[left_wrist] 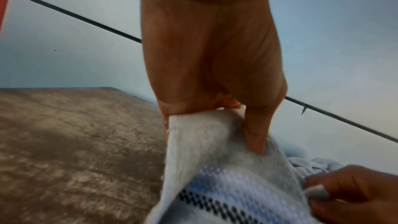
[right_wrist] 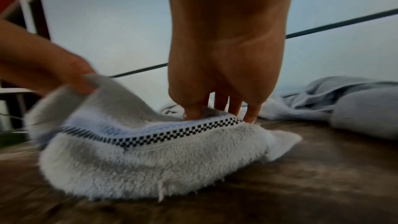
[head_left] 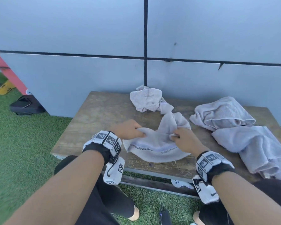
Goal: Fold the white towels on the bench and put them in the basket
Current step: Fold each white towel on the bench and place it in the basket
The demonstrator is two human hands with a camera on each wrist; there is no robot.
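Towel with checked stripe (head_left: 154, 148) lies at counter (head_left: 94, 114) front edge | pinched by left hand (head_left: 128, 129) and right hand (head_left: 185, 140) fingers | step: spreading | next: corners must be found, pulled flat, folded | basket not seen

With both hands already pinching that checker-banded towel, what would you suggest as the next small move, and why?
Probably draw the two hands apart and lift, to pull the towel flat. The left hand and right hand each pinch a bunched edge, and the cloth between them sags in a crumpled heap on the wooden bench. It cannot be folded neatly until it is spread.
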